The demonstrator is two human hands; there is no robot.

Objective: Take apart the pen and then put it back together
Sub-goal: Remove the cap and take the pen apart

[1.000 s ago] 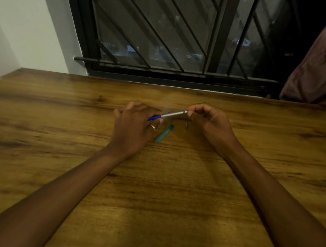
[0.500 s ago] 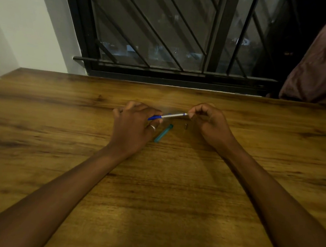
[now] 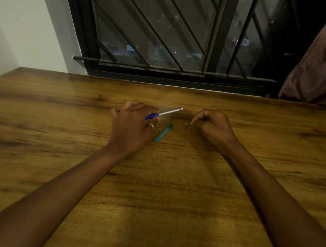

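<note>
Reassembly looked underway: left hand (image 3: 132, 124) clamped the slim blue-and-white pen refill (image 3: 165, 113); right hand (image 3: 213, 123), fingers curled together (holding nothing visible), should pinch the small dark tip piece (image 3: 185, 125) at its nine o'clock.

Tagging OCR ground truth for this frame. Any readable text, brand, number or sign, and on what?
None can be read.
Pen in the left hand: no print made out on the barrel; too small and blurred.
Teal pen cap on the wooden table: no marking visible.
Small dark pen part by the right hand: too small to tell.
Lit shapes beyond the barred window: blurred, not legible.
</note>
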